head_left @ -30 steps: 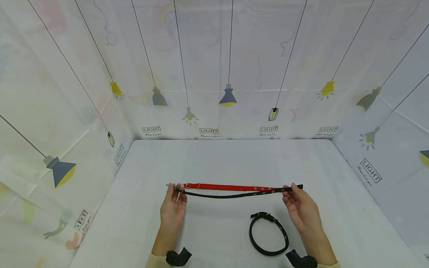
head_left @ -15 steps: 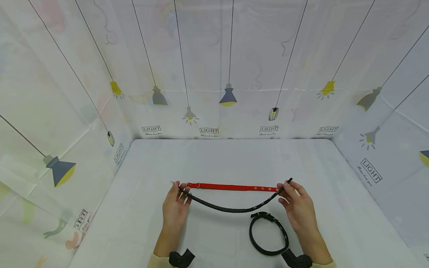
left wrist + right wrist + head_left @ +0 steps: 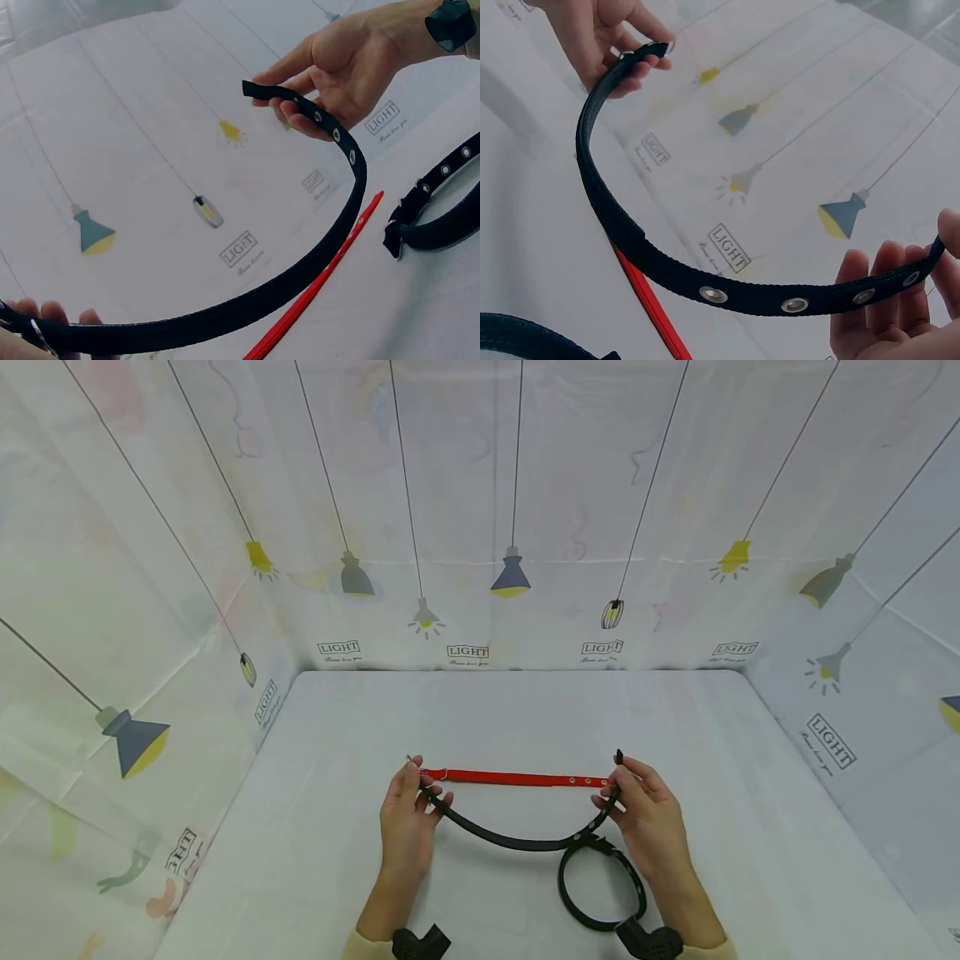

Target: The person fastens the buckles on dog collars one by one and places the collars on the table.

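A black collar [image 3: 517,843] with metal eyelets hangs in a downward curve between my two hands. My left hand [image 3: 408,827] pinches its buckle end, where a metal ring shows in the right wrist view. Near the plain tip, my right hand [image 3: 652,822] holds the eyelet end between thumb and fingers; the eyelets [image 3: 795,305] stand out in the right wrist view. Behind it a red collar [image 3: 517,778] lies straight on the table, both ends partly hidden by my hands. A second black collar [image 3: 564,893], buckled into a loop, lies in front, near my right wrist.
The table [image 3: 315,718] has a white cover. Behind it and along both sides stands a white curtain [image 3: 465,485] printed with hanging lamps. Dark wrist devices [image 3: 420,943] sit on both of my wrists.
My hands have come closer together, so the held black collar has gone from nearly straight to a deep sag. The red collar and the looped black one have stayed put.
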A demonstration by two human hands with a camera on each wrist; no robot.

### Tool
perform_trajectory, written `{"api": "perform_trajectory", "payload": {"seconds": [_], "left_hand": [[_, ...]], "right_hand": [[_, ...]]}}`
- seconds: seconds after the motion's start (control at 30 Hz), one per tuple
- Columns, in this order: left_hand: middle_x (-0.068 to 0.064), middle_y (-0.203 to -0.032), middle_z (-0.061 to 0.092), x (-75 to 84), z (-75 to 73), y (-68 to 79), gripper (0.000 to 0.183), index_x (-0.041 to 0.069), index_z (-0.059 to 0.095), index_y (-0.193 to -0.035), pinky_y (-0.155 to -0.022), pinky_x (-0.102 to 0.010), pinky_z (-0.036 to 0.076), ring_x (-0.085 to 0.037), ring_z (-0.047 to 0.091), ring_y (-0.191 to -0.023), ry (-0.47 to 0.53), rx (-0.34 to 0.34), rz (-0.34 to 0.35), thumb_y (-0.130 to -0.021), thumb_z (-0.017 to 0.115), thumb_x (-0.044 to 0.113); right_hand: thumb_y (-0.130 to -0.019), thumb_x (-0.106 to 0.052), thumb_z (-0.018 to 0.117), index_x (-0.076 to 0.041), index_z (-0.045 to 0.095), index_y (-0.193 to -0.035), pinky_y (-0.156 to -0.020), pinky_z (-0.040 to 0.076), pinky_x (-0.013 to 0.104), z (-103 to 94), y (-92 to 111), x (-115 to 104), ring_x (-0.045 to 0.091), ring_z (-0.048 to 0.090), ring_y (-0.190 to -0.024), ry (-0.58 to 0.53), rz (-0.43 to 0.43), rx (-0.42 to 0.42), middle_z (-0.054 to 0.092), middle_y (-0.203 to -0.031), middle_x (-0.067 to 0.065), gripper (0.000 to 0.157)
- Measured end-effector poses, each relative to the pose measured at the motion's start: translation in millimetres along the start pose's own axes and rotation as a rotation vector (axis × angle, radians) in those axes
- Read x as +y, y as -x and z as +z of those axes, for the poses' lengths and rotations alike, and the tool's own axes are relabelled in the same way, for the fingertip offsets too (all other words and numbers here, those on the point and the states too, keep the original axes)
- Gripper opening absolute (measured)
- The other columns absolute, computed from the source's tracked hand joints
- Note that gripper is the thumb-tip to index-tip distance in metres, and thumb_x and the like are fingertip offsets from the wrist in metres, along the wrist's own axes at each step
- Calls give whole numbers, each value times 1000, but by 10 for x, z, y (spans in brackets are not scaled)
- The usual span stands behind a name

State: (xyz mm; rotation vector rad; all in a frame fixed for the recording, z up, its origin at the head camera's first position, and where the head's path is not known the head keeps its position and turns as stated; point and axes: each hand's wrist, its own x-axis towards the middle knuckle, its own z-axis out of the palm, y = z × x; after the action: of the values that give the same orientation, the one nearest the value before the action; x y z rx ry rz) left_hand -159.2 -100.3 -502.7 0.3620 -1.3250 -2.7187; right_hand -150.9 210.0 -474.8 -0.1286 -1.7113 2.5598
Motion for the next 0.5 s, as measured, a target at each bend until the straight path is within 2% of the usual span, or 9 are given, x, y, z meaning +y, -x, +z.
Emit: {"api": "perform_trajectory", "payload": {"seconds": [0.17, 0.3, 0.5], "left_hand": [[2, -88, 52, -21, 77, 36, 46, 12, 51, -136, -72, -25, 49, -12, 51, -72, 1, -94, 1, -99, 61, 39], [3, -81, 49, -24, 128, 68, 44, 9, 51, -135, -65, -22, 43, -9, 45, -63, -1, -162, 13, -101, 59, 36], [5, -78, 48, -50, 195, 101, 43, 6, 57, -129, -61, -19, 40, -7, 42, -60, -71, -176, 41, -99, 63, 36]], "right_hand": [[-100, -19, 62, -7, 59, -129, -65, 53, 20, 89, 17, -11, 9, 58, -73, 58, -14, -4, 61, -92, -4, 32], [-99, -17, 63, -3, 62, -127, -60, 51, 19, 139, 26, -11, 10, 57, -67, 93, -25, -16, 62, -89, -4, 31], [-97, -18, 67, -5, 63, -125, -56, 47, 19, 216, 30, 1, 10, 54, -62, 133, -31, -4, 64, -85, -4, 31]]}}
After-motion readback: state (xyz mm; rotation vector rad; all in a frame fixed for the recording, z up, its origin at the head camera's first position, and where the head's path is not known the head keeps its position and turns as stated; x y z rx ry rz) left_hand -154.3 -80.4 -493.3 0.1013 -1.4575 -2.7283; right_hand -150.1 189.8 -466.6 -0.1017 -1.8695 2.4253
